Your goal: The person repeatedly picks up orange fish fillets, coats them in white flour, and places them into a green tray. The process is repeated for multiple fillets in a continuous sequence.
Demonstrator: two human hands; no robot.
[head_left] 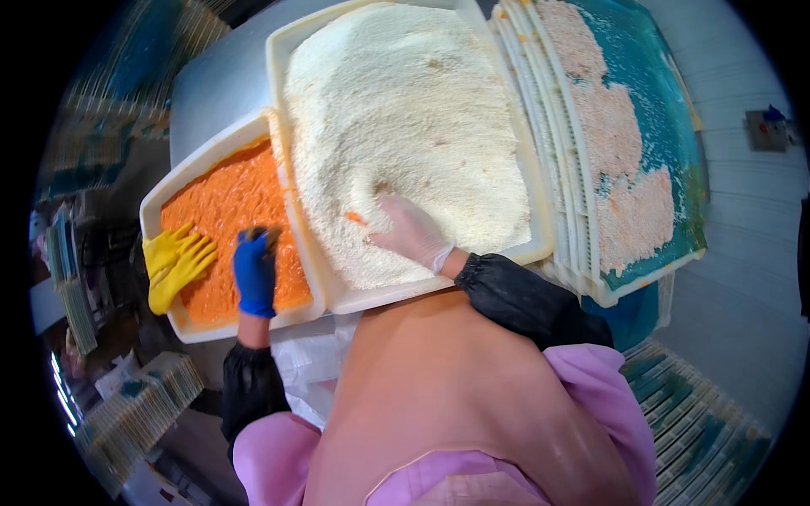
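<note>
My left hand, in a blue glove, is over a white tub of wet orange mixture. Its fingers are curled closed around a small brownish thing, too unclear to name. My right hand, in a thin clear glove, rests with fingers apart on pale crumbs near the front of a larger white tub. Just beside its fingertips a small orange blob lies on the crumbs. A low mound of crumbs rises above the hand.
Yellow rubber gloves lie over the small tub's left rim; no arm shows in them. On the right, stacked white trays carry a blue-green sheet with flat, pale crumbed pieces. More tray stacks stand at lower left and lower right.
</note>
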